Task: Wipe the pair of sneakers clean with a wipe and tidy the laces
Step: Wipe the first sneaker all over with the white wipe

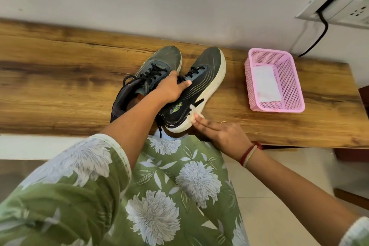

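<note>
Wiping the cream midsole of a dark mesh sneaker [201, 74] with black laces.

Gripped at the laced collar by the curled fingers of the left hand [171, 90], heel tilted past the near edge of the brown wood-grain table [60, 66]. Pressed at the heel sole by the straight fingers of the right hand [225, 132], through a small crumpled white wipe [192, 112]. Just beside, on the table: second dark sneaker [157, 66]. Well right: pink perforated plastic basket [295, 86].
</note>
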`<state>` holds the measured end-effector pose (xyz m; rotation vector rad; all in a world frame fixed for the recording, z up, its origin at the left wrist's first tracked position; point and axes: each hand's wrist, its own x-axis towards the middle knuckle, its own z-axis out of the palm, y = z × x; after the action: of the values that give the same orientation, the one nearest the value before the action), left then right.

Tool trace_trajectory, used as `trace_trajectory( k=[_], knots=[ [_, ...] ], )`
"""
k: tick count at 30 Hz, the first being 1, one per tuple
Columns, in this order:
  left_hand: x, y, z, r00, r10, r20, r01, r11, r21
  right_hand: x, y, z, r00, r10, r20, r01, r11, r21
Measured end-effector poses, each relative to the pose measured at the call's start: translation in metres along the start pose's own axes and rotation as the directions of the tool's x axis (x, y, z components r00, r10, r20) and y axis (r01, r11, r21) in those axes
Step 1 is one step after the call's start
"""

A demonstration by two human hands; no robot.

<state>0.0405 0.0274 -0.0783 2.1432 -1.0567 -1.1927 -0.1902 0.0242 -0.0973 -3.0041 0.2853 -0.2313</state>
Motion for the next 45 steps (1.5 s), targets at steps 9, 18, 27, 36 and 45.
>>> trace_trajectory(
  k=[9,18,27,36,45],
  knots=[
    [0.000,0.000,0.000,1.000,-0.003,0.010,0.004,1.000,-0.017,0.018,0.009,-0.023,0.710,0.653,-0.264,-0.500,0.731,0.465],
    [0.001,0.000,0.001,1.000,0.001,-0.001,-0.001,1.000,0.010,0.043,-0.037,-0.021,0.596,0.803,-0.021,-0.702,0.533,0.473],
    [0.000,0.000,0.001,1.000,-0.007,0.006,0.007,1.000,-0.001,0.041,-0.076,-0.033,0.770,0.629,0.108,-0.638,0.758,0.136],
    [0.001,-0.001,0.001,1.000,-0.001,0.014,0.001,1.000,-0.007,0.054,-0.017,-0.053,0.317,0.948,0.029,-0.765,0.238,0.598],
    [0.001,-0.001,0.003,1.000,0.010,-0.015,-0.009,1.000,0.016,0.067,-0.084,-0.033,0.568,0.807,0.159,-0.813,0.581,-0.047]
  ],
)
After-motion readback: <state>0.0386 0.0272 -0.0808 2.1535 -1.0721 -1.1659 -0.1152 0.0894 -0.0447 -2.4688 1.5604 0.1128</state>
